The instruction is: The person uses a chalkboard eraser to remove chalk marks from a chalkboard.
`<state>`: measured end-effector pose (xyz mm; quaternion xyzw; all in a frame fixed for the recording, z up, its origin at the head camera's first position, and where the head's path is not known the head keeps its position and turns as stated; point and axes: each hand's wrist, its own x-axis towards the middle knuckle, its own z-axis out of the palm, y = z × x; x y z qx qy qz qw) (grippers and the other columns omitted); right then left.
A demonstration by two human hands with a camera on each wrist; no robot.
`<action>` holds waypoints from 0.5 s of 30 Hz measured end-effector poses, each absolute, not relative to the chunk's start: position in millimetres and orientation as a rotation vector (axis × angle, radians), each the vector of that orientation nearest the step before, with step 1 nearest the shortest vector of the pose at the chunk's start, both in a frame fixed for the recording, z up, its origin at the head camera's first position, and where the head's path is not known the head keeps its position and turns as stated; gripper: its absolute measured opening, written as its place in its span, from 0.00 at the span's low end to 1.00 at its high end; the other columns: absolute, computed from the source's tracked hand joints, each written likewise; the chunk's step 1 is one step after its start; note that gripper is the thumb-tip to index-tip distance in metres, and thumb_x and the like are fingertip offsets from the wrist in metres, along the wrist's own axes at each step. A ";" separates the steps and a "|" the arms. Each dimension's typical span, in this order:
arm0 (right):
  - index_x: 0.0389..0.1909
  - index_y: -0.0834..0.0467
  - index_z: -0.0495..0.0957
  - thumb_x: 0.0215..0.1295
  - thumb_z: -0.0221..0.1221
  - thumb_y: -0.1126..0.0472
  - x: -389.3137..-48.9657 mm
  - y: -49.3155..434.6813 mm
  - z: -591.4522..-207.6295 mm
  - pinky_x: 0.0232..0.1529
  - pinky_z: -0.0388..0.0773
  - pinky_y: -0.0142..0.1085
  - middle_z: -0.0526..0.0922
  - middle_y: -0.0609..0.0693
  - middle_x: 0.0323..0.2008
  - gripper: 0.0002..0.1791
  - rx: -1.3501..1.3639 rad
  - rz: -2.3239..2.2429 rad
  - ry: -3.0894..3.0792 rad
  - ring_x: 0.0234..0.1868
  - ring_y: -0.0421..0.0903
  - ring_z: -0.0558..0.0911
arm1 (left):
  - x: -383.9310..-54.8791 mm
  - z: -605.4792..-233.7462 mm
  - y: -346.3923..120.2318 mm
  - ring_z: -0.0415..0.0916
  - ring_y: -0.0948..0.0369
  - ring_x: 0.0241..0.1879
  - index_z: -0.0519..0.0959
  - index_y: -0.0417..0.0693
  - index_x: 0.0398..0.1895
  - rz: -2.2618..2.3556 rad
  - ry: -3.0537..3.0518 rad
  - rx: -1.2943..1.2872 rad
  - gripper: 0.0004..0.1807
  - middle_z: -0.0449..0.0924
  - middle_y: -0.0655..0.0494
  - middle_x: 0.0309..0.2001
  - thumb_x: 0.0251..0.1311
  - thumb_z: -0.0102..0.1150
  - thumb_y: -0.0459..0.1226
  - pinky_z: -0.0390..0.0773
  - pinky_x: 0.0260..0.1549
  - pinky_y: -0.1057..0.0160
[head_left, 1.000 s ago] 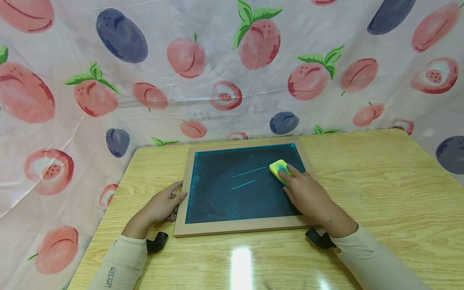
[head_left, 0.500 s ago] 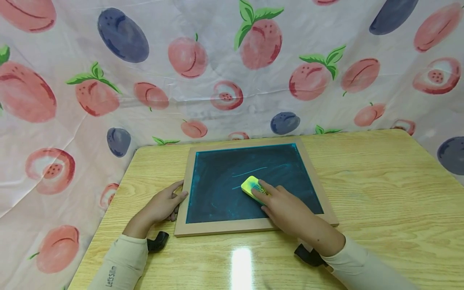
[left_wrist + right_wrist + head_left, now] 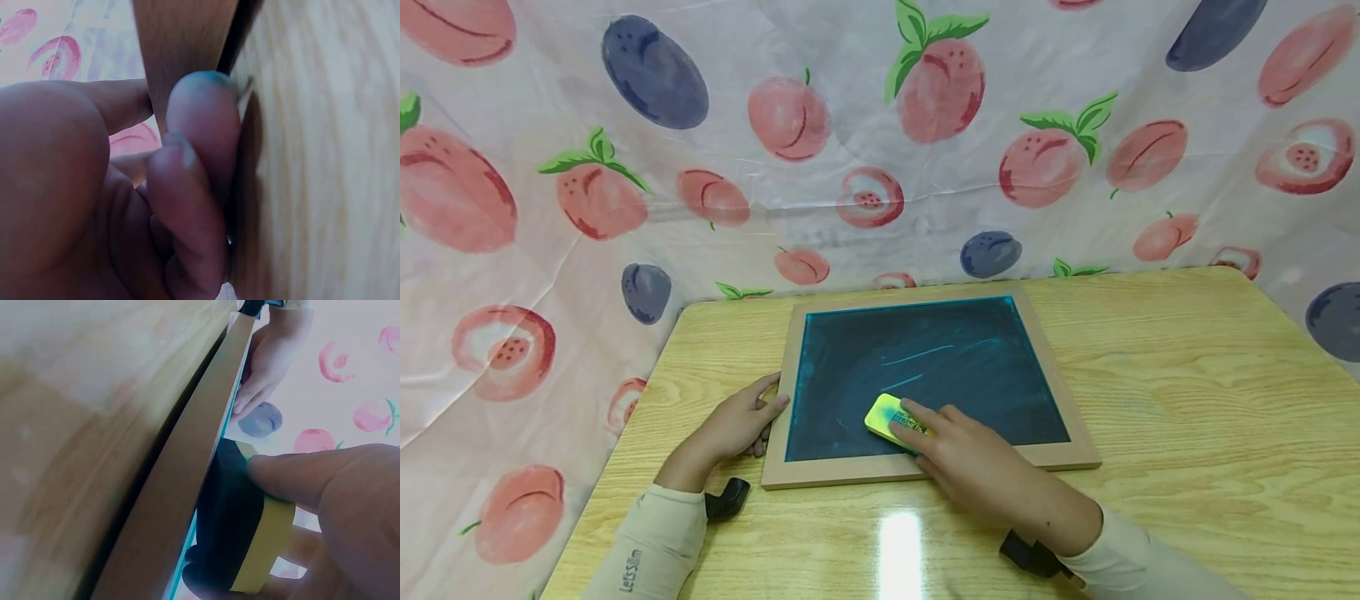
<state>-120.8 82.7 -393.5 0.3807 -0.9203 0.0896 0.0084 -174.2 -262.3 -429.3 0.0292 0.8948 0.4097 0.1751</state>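
A small chalkboard point(image 3: 835, 358) with a wooden frame lies on the table. My right hand point(image 3: 970, 454) grips a yellow chalkboard eraser point(image 3: 880, 410) with lettering on its back, over the lower middle of the black surface. In the right wrist view, the dark felt side of the eraser point(image 3: 272, 544) faces the board, and the thumb lies along its edge. My left hand point(image 3: 737, 427) holds the left side of the frame, thumb on top, other fingers curled beside the outer edge. Two blue chalk lines point(image 3: 917, 356) show above the eraser, with faint smears around them.
The wood-grain table point(image 3: 1165, 400) extends to the right of the board and in front of it. A fruit-print cloth point(image 3: 865, 125) hangs behind and along the left. Black wrist mounts point(image 3: 727, 500) stick out below both wrists.
My right hand has swept the eraser leftward and down from the board's right side. The lower chalk line is shorter, and a faint smear shows at upper right. The left hand stays put.
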 end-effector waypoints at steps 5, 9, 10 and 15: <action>0.70 0.50 0.72 0.70 0.63 0.59 -130.7 86.8 -396.9 0.42 0.85 0.42 0.69 0.58 0.71 0.28 1.101 0.294 -2.867 0.51 0.54 0.80 | -174.1 -429.9 -262.7 0.72 0.58 0.12 0.52 0.53 0.80 1.168 2.531 0.086 0.34 0.74 0.50 0.21 0.77 0.46 0.50 0.79 0.19 0.55; 0.69 0.53 0.73 0.70 0.62 0.62 -141.8 96.8 -398.5 0.42 0.85 0.48 0.69 0.61 0.70 0.27 0.928 0.290 -2.903 0.51 0.59 0.81 | -174.1 -430.2 -263.0 0.72 0.58 0.13 0.52 0.52 0.80 1.160 2.536 0.088 0.34 0.74 0.51 0.20 0.77 0.45 0.50 0.79 0.20 0.55; 0.69 0.54 0.73 0.70 0.62 0.62 -145.0 100.3 -398.9 0.43 0.85 0.49 0.70 0.62 0.70 0.26 0.877 0.288 -2.912 0.51 0.61 0.81 | -174.2 -430.1 -262.9 0.72 0.58 0.12 0.52 0.52 0.80 1.158 2.538 0.089 0.34 0.74 0.51 0.20 0.77 0.45 0.50 0.79 0.20 0.55; 0.66 0.59 0.74 0.68 0.63 0.63 -160.7 120.5 -398.5 0.41 0.85 0.55 0.73 0.67 0.66 0.26 0.665 0.266 -2.920 0.47 0.66 0.83 | -174.3 -429.1 -262.5 0.72 0.58 0.12 0.52 0.52 0.80 1.148 2.545 0.088 0.33 0.74 0.51 0.20 0.78 0.45 0.49 0.79 0.20 0.55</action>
